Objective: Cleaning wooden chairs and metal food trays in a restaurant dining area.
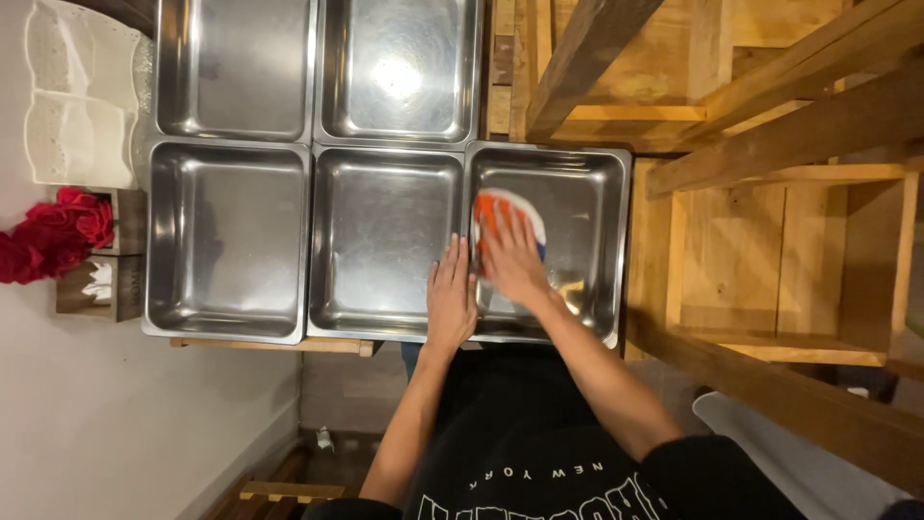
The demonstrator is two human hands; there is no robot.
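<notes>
1. Five steel pans stand together, two in the far row and three in the near row; both hands work at the rightmost near pan (597, 193).
2. One risk, as I judge it: the right hand (515, 260) pushes the cloth (505, 217) with a flat palm, so the pan can slide or tip, because its near edge seems to reach past the narrow wooden support (274, 344) under the row.
3. Another risk: the left hand (450, 294) lies on the rim between the middle near pan (385, 241) and the right one. If the pans move against each other, its fingers can be pinched in that seam.
4. A third risk: the steel looks smooth and shiny, so the cloth can slip out from under the palm, since nothing grips it.
5. The cloth is inside the right pan, on its floor, close to the left wall. It looks round and soft, white with orange stripes and a small blue edge; the hand covers its near half.
6. The right fingers (500, 231) are stretched out and spread, pressing down on the cloth and not closed around it.
7. The left fingers (452, 255) are also straight and together, resting on the rim; they hold nothing.
8. The wooden frame (770, 144) stands just beside the right pan.
</notes>
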